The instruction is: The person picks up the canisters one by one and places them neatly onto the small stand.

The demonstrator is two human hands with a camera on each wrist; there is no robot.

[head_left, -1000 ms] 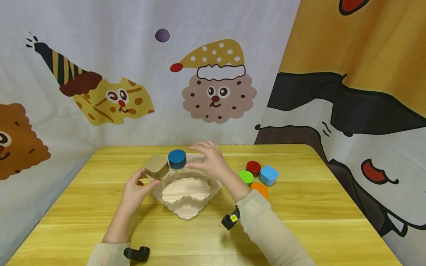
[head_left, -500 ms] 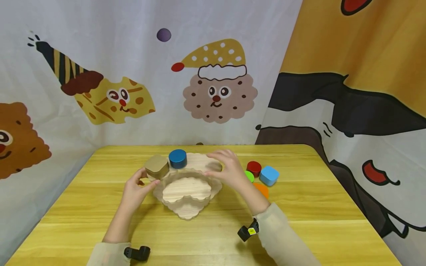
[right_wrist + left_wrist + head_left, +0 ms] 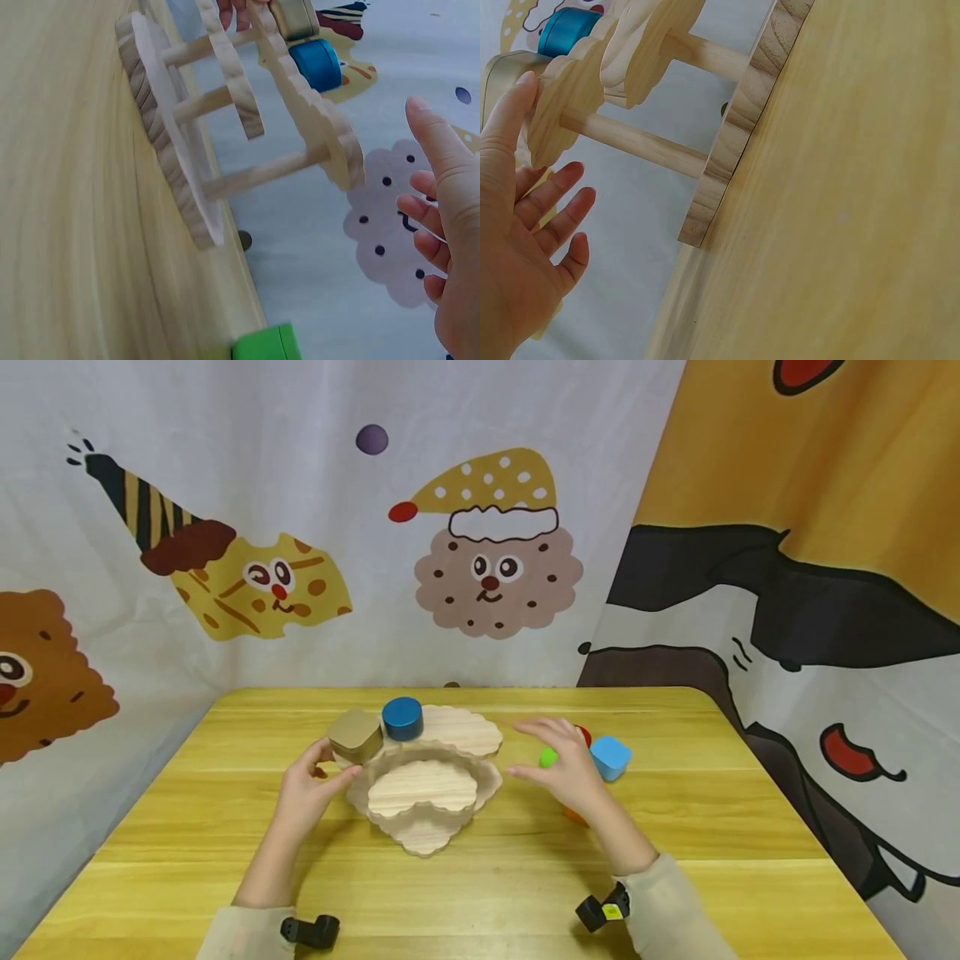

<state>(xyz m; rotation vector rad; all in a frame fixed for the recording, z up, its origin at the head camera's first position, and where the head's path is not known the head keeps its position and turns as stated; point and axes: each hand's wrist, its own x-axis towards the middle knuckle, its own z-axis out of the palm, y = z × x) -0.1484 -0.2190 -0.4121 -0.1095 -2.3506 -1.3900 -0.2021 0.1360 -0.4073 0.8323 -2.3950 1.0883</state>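
Observation:
On the left end of the top tier of a wooden cloud-edged tiered stand point(image 3: 457, 731) sits a gold rounded-square block point(image 3: 356, 735). My left hand point(image 3: 303, 789) pinches this block, the thumb at its front lower edge by the tier's rim; the index fingertip is hidden in the left wrist view. A blue round block point(image 3: 402, 718) stands beside the gold one on the same tier. My right hand point(image 3: 570, 768) is in the air right of the stand, thumb and fingers spread, holding nothing. Behind it are a green round block point(image 3: 548, 757) and a red block point(image 3: 583, 735), both partly covered.
A light-blue rounded-square block point(image 3: 611, 757) lies on the wooden table point(image 3: 450, 910) at the right. An orange block point(image 3: 573, 815) is mostly hidden under my right wrist. A patterned curtain point(image 3: 300, 460) hangs behind the table's far edge.
My right hand has moved right, from beside the blue block on the top tier to over the loose blocks. The left hand and the blocks on the tier have stayed put.

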